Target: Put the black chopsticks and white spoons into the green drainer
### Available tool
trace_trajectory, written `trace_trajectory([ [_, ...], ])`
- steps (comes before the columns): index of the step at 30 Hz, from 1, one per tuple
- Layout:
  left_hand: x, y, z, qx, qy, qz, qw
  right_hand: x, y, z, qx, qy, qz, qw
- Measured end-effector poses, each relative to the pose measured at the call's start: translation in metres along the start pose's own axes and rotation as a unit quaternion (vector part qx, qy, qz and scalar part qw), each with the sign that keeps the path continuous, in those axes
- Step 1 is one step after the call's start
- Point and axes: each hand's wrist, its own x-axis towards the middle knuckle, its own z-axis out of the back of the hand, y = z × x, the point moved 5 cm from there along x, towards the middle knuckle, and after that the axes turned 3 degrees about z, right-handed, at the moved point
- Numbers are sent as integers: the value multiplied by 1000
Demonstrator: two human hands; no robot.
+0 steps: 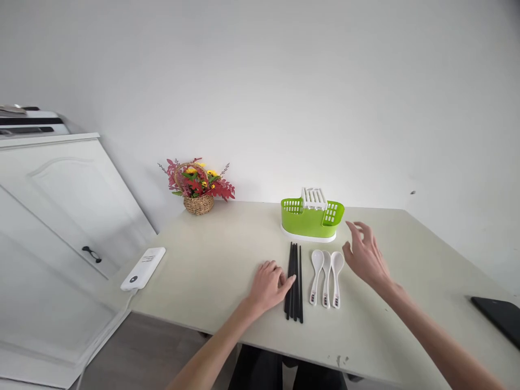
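Several black chopsticks (294,292) lie side by side on the table. My left hand (270,286) rests at their left, thumb stretched across them and the other fingers lightly bent; it grips nothing. To the right of the chopsticks are three white spoons (326,271), bowls pointing away from me and dark marks on their handles. My right hand (363,255) hovers right of the spoons, thumb and fingers apart and holding nothing. Just beyond the spoons stands a green utensil holder (306,223) with slotted ends, a white slotted piece (314,198) on top and a white base.
At the back left sits a wicker basket of red and yellow flowers (199,205). A white power bank (143,268) with a cable lies at the left edge, by a white cabinet (73,216). A black phone-like object (498,317) lies at the right. The wall borders the table's back.
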Motion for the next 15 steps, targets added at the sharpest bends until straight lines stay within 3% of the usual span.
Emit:
trace_trajectory([
  [5,-4,0,0,28,-15,-16,999,39,6,-28,-74,113,40,990],
  [9,-5,5,0,29,-19,-16,999,33,-2,-44,-74,154,46,984],
  [15,-6,7,2,4,-18,-2,1000,23,-11,-39,-75,181,42,980],
])
